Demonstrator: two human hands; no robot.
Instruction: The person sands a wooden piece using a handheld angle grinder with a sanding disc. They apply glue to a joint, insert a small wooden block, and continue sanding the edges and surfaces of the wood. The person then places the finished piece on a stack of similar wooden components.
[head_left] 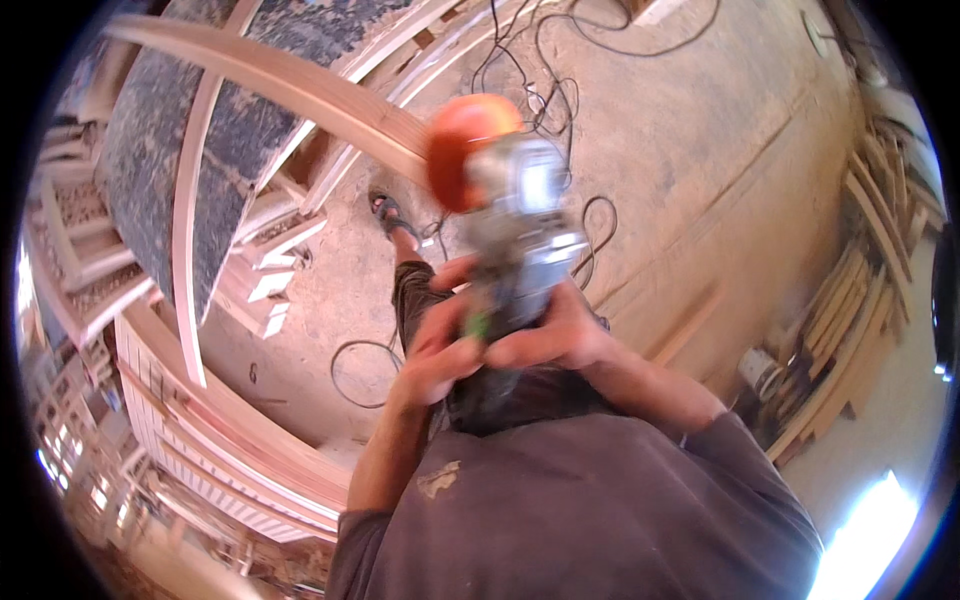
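Observation:
In front of my body I hold an angle grinder [520, 240], blurred by motion, with a silvery head and a round orange disc [465, 150] at its far end. The fingers of my left hand [440, 340] wrap its dark body from the left, near a small green spot. From the right, my right hand [560, 335] closes round the same body. Just left of the disc is the end of a long wooden beam [290, 85]; whether they touch I cannot tell.
Black cable [575, 110] lies in loops on the concrete floor [690, 160]. A dark, mottled sheet [160, 150] and a slim wooden strip [190, 250] are at left. Stacked boards [230, 430] lie lower left, and timber offcuts [850, 310] are piled at right beside a whitish container [762, 372].

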